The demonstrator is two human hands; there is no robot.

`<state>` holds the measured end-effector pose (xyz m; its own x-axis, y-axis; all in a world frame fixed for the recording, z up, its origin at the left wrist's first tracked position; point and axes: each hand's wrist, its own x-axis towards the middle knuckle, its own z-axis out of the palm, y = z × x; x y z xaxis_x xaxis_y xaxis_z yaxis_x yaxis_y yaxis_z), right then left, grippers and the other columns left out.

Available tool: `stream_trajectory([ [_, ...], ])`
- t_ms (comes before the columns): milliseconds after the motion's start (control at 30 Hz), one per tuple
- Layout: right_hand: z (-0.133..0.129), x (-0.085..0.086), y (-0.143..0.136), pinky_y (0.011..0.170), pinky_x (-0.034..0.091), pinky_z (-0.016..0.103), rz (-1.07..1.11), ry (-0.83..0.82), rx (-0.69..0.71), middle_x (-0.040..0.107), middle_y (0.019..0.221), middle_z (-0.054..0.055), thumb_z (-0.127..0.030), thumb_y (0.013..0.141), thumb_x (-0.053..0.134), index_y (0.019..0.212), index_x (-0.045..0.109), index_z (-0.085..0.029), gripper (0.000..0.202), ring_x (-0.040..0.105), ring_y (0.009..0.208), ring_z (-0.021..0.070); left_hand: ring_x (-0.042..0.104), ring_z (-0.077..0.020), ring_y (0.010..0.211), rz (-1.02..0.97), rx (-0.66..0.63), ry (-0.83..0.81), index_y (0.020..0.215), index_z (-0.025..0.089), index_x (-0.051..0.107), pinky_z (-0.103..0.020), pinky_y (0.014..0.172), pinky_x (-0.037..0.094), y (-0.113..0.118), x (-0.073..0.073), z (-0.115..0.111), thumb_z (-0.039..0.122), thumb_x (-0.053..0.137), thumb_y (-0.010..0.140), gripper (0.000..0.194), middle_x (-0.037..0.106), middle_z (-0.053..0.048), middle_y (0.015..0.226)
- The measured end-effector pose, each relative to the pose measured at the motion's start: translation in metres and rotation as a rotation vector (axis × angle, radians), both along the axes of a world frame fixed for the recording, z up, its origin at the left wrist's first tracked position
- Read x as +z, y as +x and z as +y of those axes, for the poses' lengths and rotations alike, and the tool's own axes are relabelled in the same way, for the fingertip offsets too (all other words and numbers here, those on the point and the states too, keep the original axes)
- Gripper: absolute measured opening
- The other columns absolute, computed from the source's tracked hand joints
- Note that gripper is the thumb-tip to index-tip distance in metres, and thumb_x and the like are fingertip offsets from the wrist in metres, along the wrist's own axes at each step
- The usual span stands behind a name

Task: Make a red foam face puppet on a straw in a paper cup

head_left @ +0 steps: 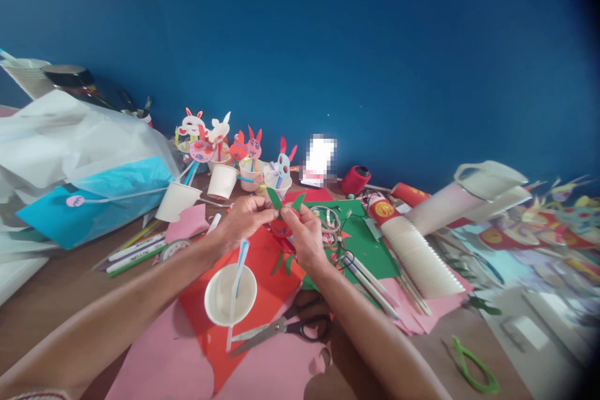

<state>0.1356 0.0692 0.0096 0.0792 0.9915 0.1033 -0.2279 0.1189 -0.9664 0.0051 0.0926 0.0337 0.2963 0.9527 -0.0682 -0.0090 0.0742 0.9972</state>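
Note:
My left hand [248, 217] and my right hand [308, 234] meet above the middle of the table. Between their closed fingertips is a small red paper face [280, 229] with two green paper ears [274, 197] standing up from it. Thumbs and fingers hide part of the face. Below my left wrist stands a white paper cup [216, 300] with a straw [240, 262] leaning in it. Black-handled scissors [280, 325] lie partly spread on an orange-red paper sheet [269, 278] and a pink sheet [159, 356]. Green paper scraps [287, 264] are under my hands.
Paper cups [222, 181] with animal faces on straws line the back by the blue wall. Left are a plastic bag [84, 131] and markers [135, 255]. Right are green paper [368, 237], stacked cups [422, 253], a pitcher [440, 200] and a green loop [473, 372].

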Motion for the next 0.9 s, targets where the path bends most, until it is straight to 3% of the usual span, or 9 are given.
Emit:
stream_trajectory([
  [333,0.0001,-0.0024,-0.0004,0.053,0.041,0.021,0.022,-0.039,0.030,0.051,0.059,-0.004,-0.034,0.072,0.061,0.077,0.059,-0.016,0.018,0.046,0.054,0.0082,0.052,-0.0100,0.052,0.026,0.077,-0.008,0.063,0.014,0.059,-0.022,0.053,0.040,-0.0005,0.0045,-0.0001,0.026,0.063,0.063,0.012,0.058,0.003,0.055],
  [667,0.0003,-0.0005,0.0000,0.054,0.042,0.021,-0.057,-0.013,0.006,0.056,0.064,-0.003,-0.035,0.073,0.059,0.074,0.057,-0.016,0.019,0.047,0.054,0.0084,0.055,-0.0132,0.059,-0.062,0.007,-0.060,0.061,0.014,0.056,-0.025,0.060,0.042,0.0011,0.0069,-0.0019,0.026,0.064,0.061,0.014,0.054,0.003,0.054],
  [900,0.0004,-0.0027,0.0002,0.056,0.043,0.022,-0.041,-0.010,0.037,0.057,0.067,-0.001,-0.036,0.074,0.058,0.076,0.059,-0.017,0.020,0.048,0.056,0.0091,0.051,-0.0097,0.053,-0.003,0.109,0.004,0.063,0.015,0.058,-0.022,0.053,0.038,-0.0049,0.0019,0.0020,0.028,0.063,0.065,0.014,0.056,0.004,0.055],
])
